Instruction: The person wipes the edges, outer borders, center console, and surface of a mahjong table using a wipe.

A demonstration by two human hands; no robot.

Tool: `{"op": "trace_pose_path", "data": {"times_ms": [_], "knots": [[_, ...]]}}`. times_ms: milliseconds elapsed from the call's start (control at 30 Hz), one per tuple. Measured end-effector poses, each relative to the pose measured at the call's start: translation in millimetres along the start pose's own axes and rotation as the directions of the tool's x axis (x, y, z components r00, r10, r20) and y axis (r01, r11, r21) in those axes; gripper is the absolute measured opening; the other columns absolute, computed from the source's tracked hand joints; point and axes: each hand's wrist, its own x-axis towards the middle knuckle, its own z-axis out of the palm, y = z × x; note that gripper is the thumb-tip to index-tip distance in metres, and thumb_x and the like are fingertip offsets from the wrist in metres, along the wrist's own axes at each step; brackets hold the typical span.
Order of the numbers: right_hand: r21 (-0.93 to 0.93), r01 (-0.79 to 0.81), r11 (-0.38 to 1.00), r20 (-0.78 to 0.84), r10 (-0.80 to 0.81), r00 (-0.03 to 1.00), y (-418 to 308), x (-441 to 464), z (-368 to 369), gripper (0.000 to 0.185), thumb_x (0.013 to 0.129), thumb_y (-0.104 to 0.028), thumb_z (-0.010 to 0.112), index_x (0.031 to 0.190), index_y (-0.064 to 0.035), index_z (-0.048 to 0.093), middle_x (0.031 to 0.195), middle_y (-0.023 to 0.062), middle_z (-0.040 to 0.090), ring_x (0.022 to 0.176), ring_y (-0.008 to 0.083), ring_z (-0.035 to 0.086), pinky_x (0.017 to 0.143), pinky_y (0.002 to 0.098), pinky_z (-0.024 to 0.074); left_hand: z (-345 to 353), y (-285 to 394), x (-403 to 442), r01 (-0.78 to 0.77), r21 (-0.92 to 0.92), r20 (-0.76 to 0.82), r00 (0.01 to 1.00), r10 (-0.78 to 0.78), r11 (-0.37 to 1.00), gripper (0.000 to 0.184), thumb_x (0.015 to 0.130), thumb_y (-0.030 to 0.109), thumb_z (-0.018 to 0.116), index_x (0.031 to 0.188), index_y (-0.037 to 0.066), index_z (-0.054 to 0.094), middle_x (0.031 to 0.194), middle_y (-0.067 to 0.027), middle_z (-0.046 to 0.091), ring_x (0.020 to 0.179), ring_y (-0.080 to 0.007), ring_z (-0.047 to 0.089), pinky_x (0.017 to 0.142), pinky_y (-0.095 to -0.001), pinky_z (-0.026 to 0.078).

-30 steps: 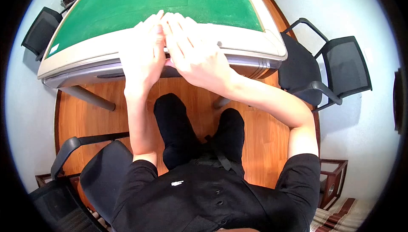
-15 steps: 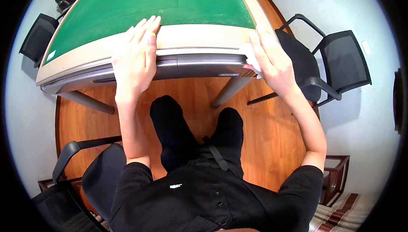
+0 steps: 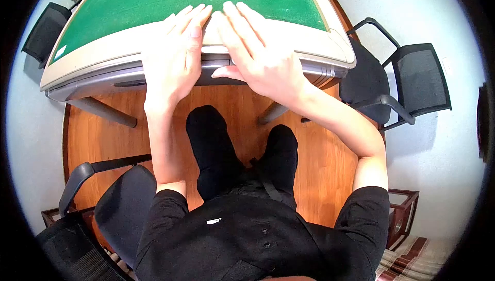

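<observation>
A table with a green felt top and a cream rim fills the upper middle of the head view. My left hand lies flat across the near rim, fingers stretched together toward the felt. Close to its right is my right hand, its long fingers over the rim and its thumb below, along the grey side panel. The white cloth seen under that palm earlier is now almost wholly hidden by the hand.
A black mesh chair stands right of the table, another at its far left. A dark office chair is at lower left, beside my legs. Grey table legs reach the wooden floor. A dark wooden stand is at lower right.
My right hand has slid left along the rim from the right corner, ending near my left hand. The left hand stays in about the same place. The view has shifted slightly.
</observation>
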Motion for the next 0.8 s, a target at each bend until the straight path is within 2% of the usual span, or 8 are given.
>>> {"op": "trace_pose_path", "data": {"times_ms": [67,133,200,333,400,633,733,800], "knots": [[0.097,0.066,0.993,0.022,-0.068,0.997,6,-3,-7,0.084,0.091,-0.047,0.083,0.152,0.0036,0.055,0.158,0.0250,0.058,0.147,0.0403,0.058,0.120,0.0468,0.0509,-2,2,1,0.000,-0.004,0.005,1.000,0.000,1.000,0.050,0.121,0.034,0.035,0.140,0.012,0.076,0.141,-0.0102,0.076,0.137,-0.0313,0.068,0.122,-0.0441,0.047],[0.135,0.108,0.985,0.024,-0.112,0.993,22,-25,-17,0.079,0.090,-0.044,0.085,0.148,-0.0005,0.055,0.159,0.0214,0.057,0.149,0.0389,0.056,0.121,0.0475,0.0495,-4,7,1,0.039,0.007,0.049,0.998,-0.039,0.999,0.055,0.122,0.032,0.026,0.143,0.011,0.072,0.145,-0.0104,0.073,0.140,-0.0349,0.065,0.122,-0.0444,0.046],[0.043,0.154,0.987,0.172,-0.159,0.972,41,-56,-37,0.065,0.091,-0.037,0.083,0.142,-0.0041,0.063,0.155,0.0162,0.061,0.143,0.0367,0.059,0.118,0.0465,0.0518,-3,8,3,0.034,0.010,0.044,0.998,-0.035,0.999,0.055,0.122,0.032,0.026,0.143,0.011,0.073,0.144,-0.0102,0.074,0.140,-0.0346,0.065,0.122,-0.0443,0.046],[-0.065,0.219,0.973,0.176,-0.205,0.963,68,-99,-81,0.052,0.087,-0.023,0.083,0.135,-0.0067,0.070,0.150,0.0117,0.064,0.136,0.0323,0.064,0.112,0.0446,0.0567,-2,7,2,0.015,0.073,0.042,0.999,-0.019,0.997,0.056,0.122,0.034,0.026,0.143,0.012,0.073,0.143,-0.0105,0.074,0.141,-0.0338,0.064,0.120,-0.0431,0.048],[-0.120,0.188,0.975,0.124,-0.173,0.977,74,-116,-97,0.041,0.082,-0.011,0.081,0.122,-0.0058,0.077,0.140,0.0105,0.069,0.127,0.0306,0.068,0.104,0.0427,0.0612,0,6,1,0.028,0.081,0.042,0.999,-0.032,0.996,0.056,0.122,0.035,0.026,0.143,0.013,0.073,0.142,-0.0106,0.075,0.142,-0.0330,0.064,0.120,-0.0429,0.048],[-0.168,0.131,0.977,0.180,-0.101,0.978,72,-126,-111,0.035,0.077,-0.005,0.080,0.111,0.0023,0.079,0.117,0.0138,0.074,0.113,0.0347,0.073,0.094,0.0437,0.0651,1,6,0,0.020,0.124,0.039,0.999,-0.025,0.992,0.055,0.122,0.037,0.027,0.144,0.015,0.073,0.142,-0.0104,0.075,0.143,-0.0310,0.064,0.118,-0.0423,0.050],[-0.079,0.083,0.993,0.151,-0.071,0.986,63,-118,-97,0.038,0.073,-0.004,0.079,0.110,0.0060,0.078,0.112,0.0170,0.075,0.109,0.0356,0.074,0.091,0.0433,0.0657,3,7,2,0.012,0.090,-0.013,1.000,-0.011,0.996,0.047,0.120,0.030,0.037,0.136,0.011,0.077,0.135,-0.0106,0.078,0.136,-0.0305,0.068,0.120,-0.0436,0.049],[-0.006,0.083,0.997,0.057,-0.082,0.995,52,-107,-83,0.038,0.072,-0.004,0.077,0.108,0.0082,0.078,0.110,0.0191,0.075,0.107,0.0360,0.075,0.090,0.0432,0.0658,3,8,3,0.015,0.084,-0.018,1.000,-0.014,0.996,0.047,0.119,0.030,0.038,0.136,0.011,0.077,0.135,-0.0103,0.078,0.136,-0.0304,0.068,0.120,-0.0432,0.049]]}}
